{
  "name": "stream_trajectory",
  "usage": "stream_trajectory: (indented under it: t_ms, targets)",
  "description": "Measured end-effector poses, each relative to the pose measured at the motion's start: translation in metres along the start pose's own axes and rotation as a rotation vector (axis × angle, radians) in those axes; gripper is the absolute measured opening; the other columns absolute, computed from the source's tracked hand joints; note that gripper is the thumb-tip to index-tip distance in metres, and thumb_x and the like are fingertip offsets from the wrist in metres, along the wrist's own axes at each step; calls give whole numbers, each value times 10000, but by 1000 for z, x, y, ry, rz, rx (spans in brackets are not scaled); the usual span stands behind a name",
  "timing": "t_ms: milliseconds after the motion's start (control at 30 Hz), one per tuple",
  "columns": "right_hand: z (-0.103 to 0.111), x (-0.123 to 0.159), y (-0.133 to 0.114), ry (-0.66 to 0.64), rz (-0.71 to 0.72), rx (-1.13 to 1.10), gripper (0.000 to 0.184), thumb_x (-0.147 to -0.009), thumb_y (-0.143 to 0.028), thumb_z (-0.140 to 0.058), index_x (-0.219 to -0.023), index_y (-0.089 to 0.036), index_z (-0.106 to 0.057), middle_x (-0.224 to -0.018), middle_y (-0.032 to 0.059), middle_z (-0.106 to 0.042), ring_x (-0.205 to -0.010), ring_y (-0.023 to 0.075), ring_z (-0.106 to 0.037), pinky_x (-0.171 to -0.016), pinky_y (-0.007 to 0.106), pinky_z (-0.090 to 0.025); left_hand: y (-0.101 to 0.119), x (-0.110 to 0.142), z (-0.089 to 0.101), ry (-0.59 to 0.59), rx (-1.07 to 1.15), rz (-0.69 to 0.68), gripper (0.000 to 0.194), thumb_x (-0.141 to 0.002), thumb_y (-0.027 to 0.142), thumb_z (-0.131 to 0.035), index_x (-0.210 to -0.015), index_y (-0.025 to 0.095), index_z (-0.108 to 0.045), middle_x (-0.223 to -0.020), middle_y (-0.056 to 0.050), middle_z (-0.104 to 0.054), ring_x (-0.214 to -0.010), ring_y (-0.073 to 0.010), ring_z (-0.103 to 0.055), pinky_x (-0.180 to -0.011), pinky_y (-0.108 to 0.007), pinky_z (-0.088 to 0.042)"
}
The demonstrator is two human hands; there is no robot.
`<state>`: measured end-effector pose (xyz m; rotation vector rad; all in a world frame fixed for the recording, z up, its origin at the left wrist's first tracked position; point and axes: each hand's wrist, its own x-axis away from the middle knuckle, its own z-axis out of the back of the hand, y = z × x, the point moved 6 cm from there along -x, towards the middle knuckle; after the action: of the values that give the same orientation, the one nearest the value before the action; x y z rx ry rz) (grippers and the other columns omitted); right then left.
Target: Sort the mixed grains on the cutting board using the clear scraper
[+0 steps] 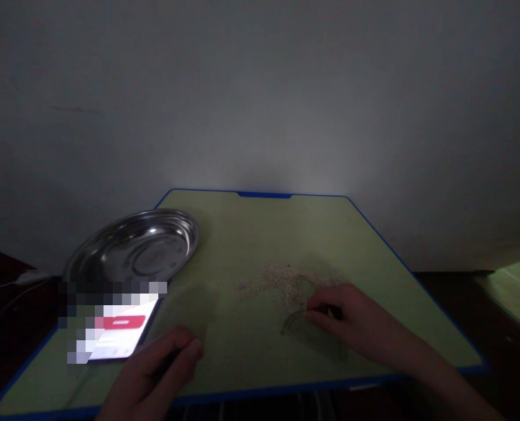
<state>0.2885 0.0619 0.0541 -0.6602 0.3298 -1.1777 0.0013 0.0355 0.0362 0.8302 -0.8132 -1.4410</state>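
My right hand is closed in a pinch over the right half of the table. A thin, dark, curved strand runs from its fingertips down to the tabletop; the dim light hides what kind it is. Just beyond those fingers lies a loose, spread-out heap of small pale grains, with a few darker specks among them. My left hand rests low near the front edge, thumb pressed to the curled fingers. Whatever may be between them is too small or hidden to see.
At the left stands a wide shiny metal basin. A lit phone, partly pixelated, sits in front of it, close to my left hand. The pale green table has a blue rim and backs onto a grey wall. White cables lie at far left.
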Motion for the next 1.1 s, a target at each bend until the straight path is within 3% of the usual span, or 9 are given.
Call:
stream_trajectory:
  t_ms: [233,467,633,1100]
  targets:
    - [-9,13,-1,-15,-36,-35,214,-922,-285,-556,-789,-215,-709,-725,6,-685,-680,161,-608,-622,278,-416,2,2,1,42,-1,18,358,-808,542,-592,-573,272,-596,-542,40,-585,-531,-158,-559,-487,-232,-490]
    - [-10,6,9,13,-73,40,234,-926,-272,-527,-815,-198,-719,-736,39,-708,-666,182,-618,-606,298,-406,2,0,2,9,-30,-2,359,-804,530,-591,-559,269,-572,-541,43,-580,-515,-150,-549,-469,-219,-476]
    - [-10,3,1,6,-27,71,221,-925,-270,-535,-808,-205,-710,-739,33,-707,-683,185,-627,-626,303,-400,4,0,2,-20,-46,-11,346,-804,522,-589,-567,271,-580,-537,42,-571,-525,-154,-550,-472,-221,-480]
    - [-15,22,6,-34,-38,1,211,-939,-305,-555,-808,-244,-708,-747,5,-701,-694,177,-622,-639,297,-432,4,-1,0,-59,-50,-54,338,-836,499,-547,-591,272,-595,-552,42,-576,-527,-152,-563,-476,-220,-483]
